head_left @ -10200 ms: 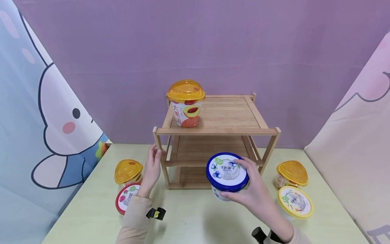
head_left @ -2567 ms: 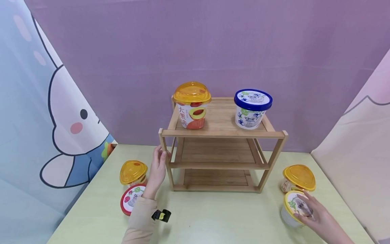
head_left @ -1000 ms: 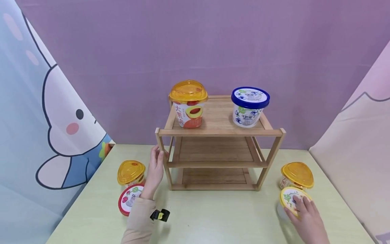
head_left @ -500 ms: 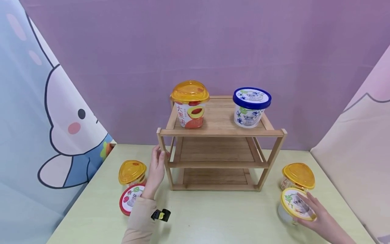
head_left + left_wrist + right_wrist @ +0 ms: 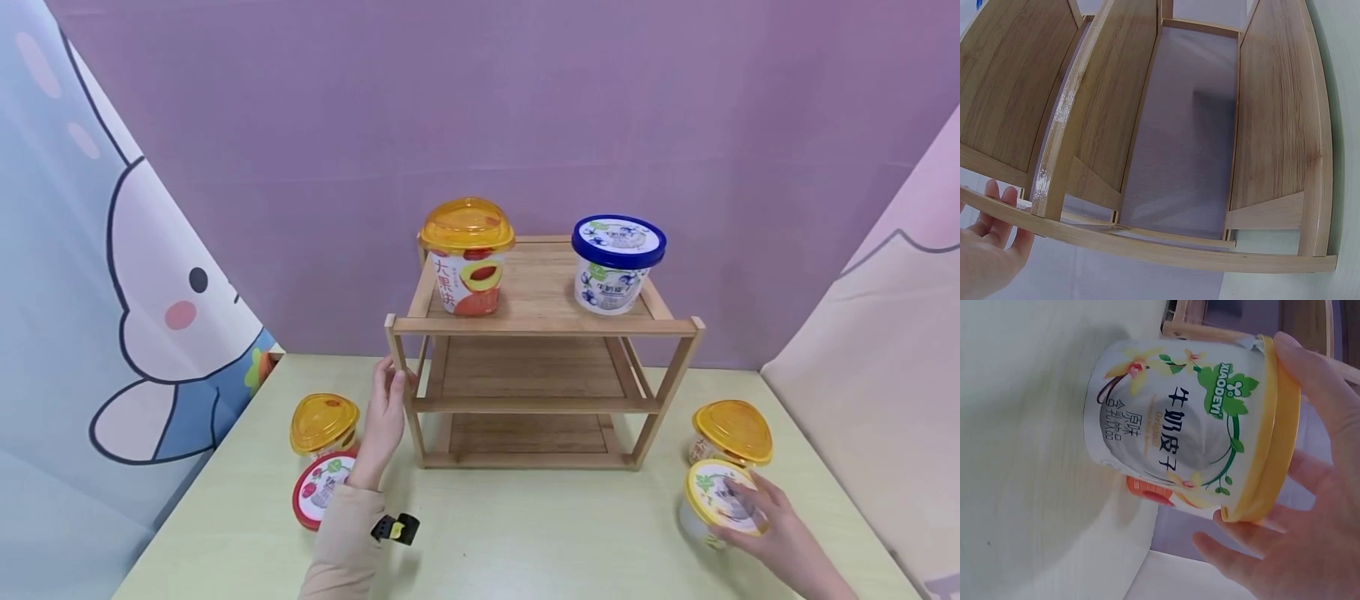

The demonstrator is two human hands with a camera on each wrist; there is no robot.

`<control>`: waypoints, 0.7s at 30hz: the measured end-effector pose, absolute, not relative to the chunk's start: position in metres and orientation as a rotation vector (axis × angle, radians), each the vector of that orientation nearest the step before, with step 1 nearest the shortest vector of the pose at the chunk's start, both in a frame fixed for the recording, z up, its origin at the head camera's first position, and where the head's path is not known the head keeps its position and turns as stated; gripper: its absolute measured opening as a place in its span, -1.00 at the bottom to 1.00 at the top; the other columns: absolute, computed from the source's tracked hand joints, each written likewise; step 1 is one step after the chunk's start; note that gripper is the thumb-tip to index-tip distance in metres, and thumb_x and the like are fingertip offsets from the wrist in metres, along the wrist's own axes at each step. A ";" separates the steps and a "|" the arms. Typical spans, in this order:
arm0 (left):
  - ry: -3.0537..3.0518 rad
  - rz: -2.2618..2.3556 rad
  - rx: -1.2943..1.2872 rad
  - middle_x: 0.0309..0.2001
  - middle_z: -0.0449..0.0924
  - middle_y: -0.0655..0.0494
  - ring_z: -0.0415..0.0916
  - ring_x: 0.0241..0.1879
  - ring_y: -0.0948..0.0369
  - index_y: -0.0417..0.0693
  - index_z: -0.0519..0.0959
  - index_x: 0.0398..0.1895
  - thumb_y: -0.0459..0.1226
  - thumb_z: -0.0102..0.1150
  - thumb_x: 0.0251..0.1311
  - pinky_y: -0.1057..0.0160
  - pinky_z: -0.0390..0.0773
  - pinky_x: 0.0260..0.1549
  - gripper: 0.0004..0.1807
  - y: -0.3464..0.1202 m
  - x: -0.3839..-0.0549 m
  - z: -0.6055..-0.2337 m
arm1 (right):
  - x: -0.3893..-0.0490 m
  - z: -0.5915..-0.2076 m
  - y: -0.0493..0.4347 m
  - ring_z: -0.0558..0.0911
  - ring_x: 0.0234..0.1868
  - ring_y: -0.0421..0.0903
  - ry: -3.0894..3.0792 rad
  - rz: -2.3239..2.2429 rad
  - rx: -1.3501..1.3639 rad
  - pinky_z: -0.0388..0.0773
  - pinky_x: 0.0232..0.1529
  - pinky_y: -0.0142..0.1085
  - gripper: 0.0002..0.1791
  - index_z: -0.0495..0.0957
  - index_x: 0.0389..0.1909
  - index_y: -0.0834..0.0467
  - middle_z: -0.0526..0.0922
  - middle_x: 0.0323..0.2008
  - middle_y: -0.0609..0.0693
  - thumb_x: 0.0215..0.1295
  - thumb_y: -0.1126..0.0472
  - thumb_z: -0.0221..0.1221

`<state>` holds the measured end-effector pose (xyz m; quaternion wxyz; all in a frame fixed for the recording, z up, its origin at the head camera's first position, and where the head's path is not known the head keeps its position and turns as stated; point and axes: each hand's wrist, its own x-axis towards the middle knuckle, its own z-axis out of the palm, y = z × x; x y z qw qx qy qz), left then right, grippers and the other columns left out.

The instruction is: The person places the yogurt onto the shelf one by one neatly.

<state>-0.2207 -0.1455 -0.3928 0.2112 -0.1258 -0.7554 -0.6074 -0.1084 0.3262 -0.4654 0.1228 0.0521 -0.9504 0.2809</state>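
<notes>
While my left grip steadies the wooden rack, its fingers curled round the left front post, my right grip spans the lid of the yellow-lidded tub, thumb on one side of the rim and fingers on the other, so it is holding that tub from above. The tub is on the right side of the surface, apart from the rack and just in front of an orange-lidded cup; whether its base is fully down or a touch clear, I cannot tell. I judge that I am at the step of picking this tub up. The next move, as I read it, calls for a firm, even squeeze low on the rim, since a hold on the lid alone could slip or pull it loose, and for a straight lift that leaves the cup behind it undisturbed. Against the earliest frame, the clearest change is the blue-lidded tub: there my right grip carried it in front of the rack, while here it stands upright on the right part of the top shelf, well apart from the peach cup. That cup keeps its place on the left, and my left grip stays on the same post.
</notes>
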 end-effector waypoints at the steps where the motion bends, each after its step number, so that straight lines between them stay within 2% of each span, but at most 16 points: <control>1: -2.101 -1.695 -0.348 -0.25 0.36 -0.30 0.35 -0.19 -0.08 -0.27 0.12 0.13 -0.29 -0.33 0.35 -0.02 0.32 -0.11 -0.65 -0.146 -0.221 -0.393 | -0.108 -0.464 0.324 0.28 -0.15 0.57 -2.786 0.823 0.127 0.24 -0.31 0.31 -0.27 0.39 -0.03 0.43 0.12 0.06 0.52 -0.24 0.13 0.40; 8: -2.089 -1.715 -0.343 -0.25 0.36 -0.33 0.34 -0.19 -0.11 -0.30 0.13 0.12 -0.29 -0.32 0.35 -0.06 0.31 -0.10 -0.65 -0.145 -0.221 -0.392 | -0.106 -0.459 0.309 0.29 -0.17 0.58 -2.843 0.737 -0.008 0.30 -0.33 0.26 -0.19 0.33 0.01 0.44 0.10 -0.01 0.60 -0.14 -0.05 0.33; 15: -2.077 -1.678 -0.346 -0.28 0.38 -0.28 0.35 -0.21 -0.06 -0.28 0.13 0.12 -0.28 -0.31 0.35 -0.01 0.34 -0.15 -0.65 -0.145 -0.220 -0.393 | -0.107 -0.464 0.292 0.34 -0.32 0.58 -2.679 0.581 -0.045 0.34 -0.45 0.25 -0.25 0.42 -0.16 0.43 0.24 -0.20 0.65 -0.28 -0.04 0.39; 21: -2.075 -1.681 -0.351 -0.28 0.38 -0.27 0.35 -0.21 -0.05 -0.27 0.14 0.11 -0.27 -0.32 0.35 0.03 0.33 -0.15 -0.66 -0.144 -0.219 -0.392 | -0.106 -0.469 0.283 0.38 -0.39 0.52 -2.632 0.493 -0.132 0.33 -0.49 0.23 -0.21 0.42 -0.15 0.42 0.27 -0.23 0.61 -0.31 -0.10 0.38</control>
